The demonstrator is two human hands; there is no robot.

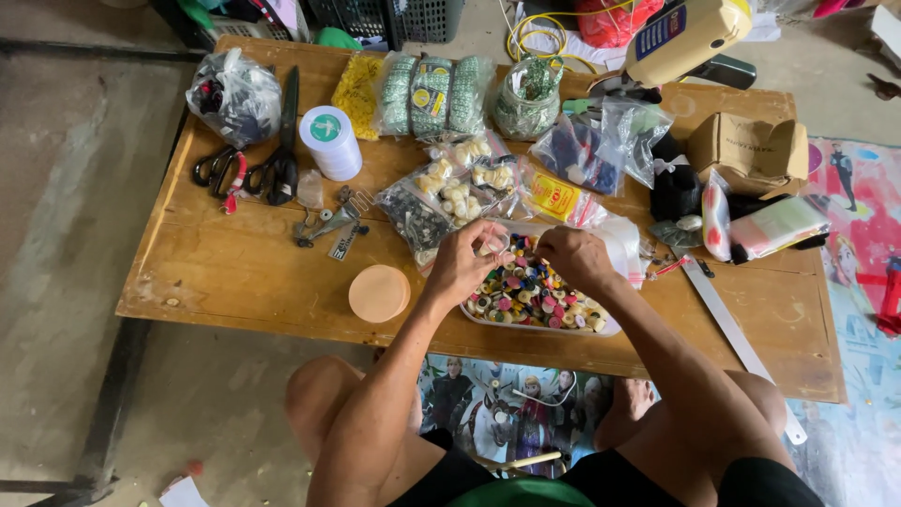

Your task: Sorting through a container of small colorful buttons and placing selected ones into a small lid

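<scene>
My left hand [466, 259] pinches a small clear bag [495, 245] at the tray's [601, 329] far-left edge; my right hand [572, 255], nearer the buttons [526, 291], curls closed directly above them.

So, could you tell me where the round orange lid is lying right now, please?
In the head view the round orange lid lies flat on the wooden table, near its front edge, just left of the left hand and the tray of coloured buttons.
</scene>
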